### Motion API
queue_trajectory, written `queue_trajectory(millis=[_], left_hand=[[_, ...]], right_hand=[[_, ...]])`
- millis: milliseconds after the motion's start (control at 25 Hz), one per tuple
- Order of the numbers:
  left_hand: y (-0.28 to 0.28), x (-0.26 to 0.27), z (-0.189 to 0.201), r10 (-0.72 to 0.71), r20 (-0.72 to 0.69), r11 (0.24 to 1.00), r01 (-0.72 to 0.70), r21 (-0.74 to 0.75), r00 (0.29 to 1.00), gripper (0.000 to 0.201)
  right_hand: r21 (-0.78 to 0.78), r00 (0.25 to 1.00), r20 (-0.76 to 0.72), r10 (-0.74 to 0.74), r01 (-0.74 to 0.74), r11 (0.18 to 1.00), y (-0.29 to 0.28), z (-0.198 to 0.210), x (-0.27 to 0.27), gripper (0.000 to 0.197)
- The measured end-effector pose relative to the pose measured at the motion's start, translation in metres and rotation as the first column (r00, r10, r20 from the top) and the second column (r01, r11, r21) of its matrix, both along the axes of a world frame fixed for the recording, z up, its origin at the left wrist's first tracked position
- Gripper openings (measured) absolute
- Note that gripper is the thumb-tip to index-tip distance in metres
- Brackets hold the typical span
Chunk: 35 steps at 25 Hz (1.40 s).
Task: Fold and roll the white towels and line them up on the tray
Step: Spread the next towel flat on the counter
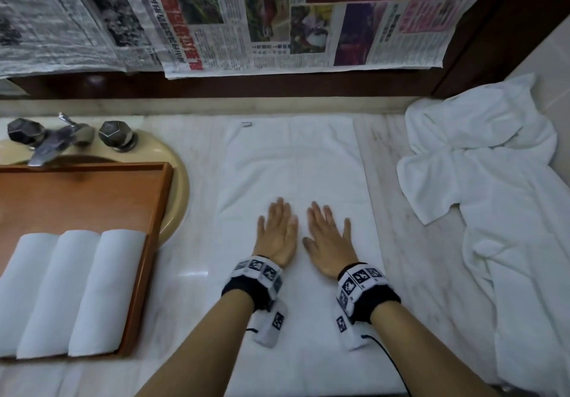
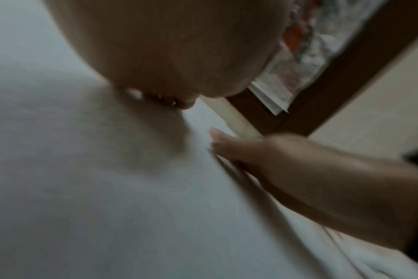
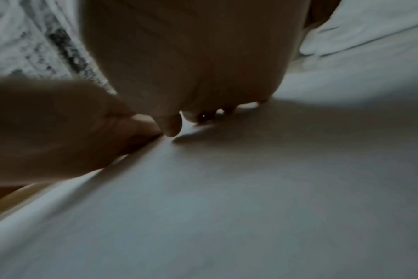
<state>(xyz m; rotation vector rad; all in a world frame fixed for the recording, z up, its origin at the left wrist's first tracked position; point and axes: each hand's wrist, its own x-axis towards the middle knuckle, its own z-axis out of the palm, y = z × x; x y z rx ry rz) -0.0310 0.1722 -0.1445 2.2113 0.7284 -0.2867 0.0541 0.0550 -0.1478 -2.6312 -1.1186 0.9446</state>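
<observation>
A white towel (image 1: 293, 162) lies folded into a long strip on the marble counter, running away from me. Both hands press flat on its near half, side by side with fingers straight: my left hand (image 1: 277, 230) and my right hand (image 1: 330, 239). In the left wrist view my left palm (image 2: 170, 49) hovers close over the towel (image 2: 84, 188), with the right hand (image 2: 286, 169) flat beside it. The right wrist view shows the right palm (image 3: 191, 56) on the towel (image 3: 227, 207). Three rolled white towels (image 1: 71, 291) lie side by side on the wooden tray (image 1: 92, 199).
The tray sits over a beige sink (image 1: 177, 187) with a dark metal faucet (image 1: 52, 140) at the left. A heap of loose white towels (image 1: 493, 196) fills the right of the counter. Newspapers (image 1: 246, 17) hang on the wall behind.
</observation>
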Motion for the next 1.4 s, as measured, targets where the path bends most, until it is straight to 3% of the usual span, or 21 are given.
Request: queue_trajectory(millis=[80, 160, 200, 240, 280, 360, 440, 520, 560, 600, 640, 680, 760, 840, 960, 1040, 1160, 1240, 1320, 1400], left_hand=[[0.036, -0.009, -0.013, 0.255, -0.104, 0.962, -0.24, 0.132, 0.961, 0.057], [0.063, -0.005, -0.006, 0.506, -0.194, 0.861, -0.48, 0.167, 0.84, 0.061], [0.064, 0.006, 0.002, 0.502, -0.163, 0.865, -0.489, 0.117, 0.849, 0.062], [0.055, 0.023, 0.01, 0.409, -0.083, 0.912, -0.406, 0.056, 0.909, 0.062], [0.044, 0.043, 0.011, 0.248, 0.001, 0.969, -0.248, 0.003, 0.969, 0.059], [0.033, 0.062, 0.003, -0.001, 0.079, 0.999, 0.004, -0.044, 0.997, 0.055], [0.061, 0.057, -0.01, 0.07, 0.011, 0.995, -0.071, 0.068, 0.997, 0.054], [0.096, 0.051, -0.014, 0.381, -0.103, 0.912, -0.355, 0.205, 0.919, 0.058], [0.105, 0.055, -0.01, 0.48, -0.135, 0.87, -0.45, 0.2, 0.867, 0.06], [0.105, 0.066, -0.003, 0.483, -0.118, 0.873, -0.466, 0.147, 0.868, 0.061], [0.095, 0.084, 0.005, 0.387, -0.044, 0.92, -0.383, 0.083, 0.921, 0.06], [0.083, 0.104, 0.007, 0.228, 0.035, 0.973, -0.229, 0.034, 0.973, 0.058], [0.072, 0.125, 0.003, -0.004, 0.102, 1.0, 0.005, -0.013, 0.995, 0.054], [0.096, 0.121, -0.009, 0.057, 0.024, 0.994, -0.059, 0.095, 0.998, 0.053], [0.135, 0.105, -0.01, 0.402, -0.1, 0.904, -0.377, 0.201, 0.91, 0.06], [0.131, 0.121, 0.004, 0.336, -0.006, 0.937, -0.334, 0.099, 0.942, 0.06], [0.113, 0.164, 0.01, 0.12, 0.124, 0.987, -0.104, -0.124, 0.985, 0.053], [0.125, 0.168, -0.001, 0.089, 0.062, 0.995, -0.085, -0.053, 0.994, 0.051], [0.149, 0.156, -0.013, 0.085, -0.011, 0.99, -0.083, 0.114, 0.996, 0.051], [0.172, 0.141, -0.018, 0.108, -0.06, 0.978, -0.095, 0.187, 0.992, 0.053]], right_hand=[[-0.086, 0.969, 0.054, -0.243, 0.247, 0.965, -0.015, -0.004, 0.028, 0.068], [-0.181, 0.863, 0.08, -0.498, 0.504, 0.844, -0.012, 0.008, 0.049, 0.074], [-0.156, 0.866, 0.071, -0.496, 0.501, 0.852, 0.001, 0.013, 0.053, 0.074], [-0.085, 0.918, 0.065, -0.392, 0.397, 0.914, 0.018, 0.014, 0.052, 0.072], [-0.014, 0.974, 0.049, -0.223, 0.224, 0.975, 0.035, 0.012, 0.053, 0.068], [0.048, 1.0, 0.005, 0.008, -0.008, 0.999, 0.051, 0.004, 0.06, 0.063], [-0.014, 0.995, 0.031, -0.099, 0.099, 0.995, 0.042, -0.006, 0.084, 0.065], [-0.133, 0.922, 0.09, -0.377, 0.387, 0.913, 0.032, -0.004, 0.11, 0.071], [-0.154, 0.887, 0.087, -0.454, 0.462, 0.874, 0.036, 0.002, 0.117, 0.072], [-0.124, 0.894, 0.083, -0.441, 0.448, 0.885, 0.046, 0.006, 0.12, 0.072], [-0.053, 0.937, 0.086, -0.339, 0.344, 0.937, 0.061, 0.008, 0.119, 0.069], [0.013, 0.98, 0.082, -0.179, 0.178, 0.984, 0.076, 0.007, 0.12, 0.066], [0.071, 0.998, 0.039, 0.045, -0.048, 0.996, 0.089, 0.003, 0.126, 0.061], [0.003, 0.999, 0.036, -0.011, 0.011, 1.0, 0.08, -0.002, 0.141, 0.061], [-0.143, 0.961, 0.101, -0.256, 0.269, 0.952, 0.069, 0.001, 0.158, 0.069], [-0.053, 0.97, 0.12, -0.212, 0.22, 0.974, 0.091, 0.009, 0.157, 0.068], [0.129, 0.996, 0.035, 0.076, -0.08, 0.988, 0.134, 0.01, 0.161, 0.06], [0.085, 0.993, 0.027, 0.112, -0.114, 0.99, 0.141, 0.002, 0.174, 0.057], [0.023, 0.997, 0.054, 0.045, -0.047, 0.999, 0.133, -0.007, 0.189, 0.055], [-0.017, 0.998, 0.055, -0.024, 0.025, 1.0, 0.125, -0.01, 0.196, 0.055]])
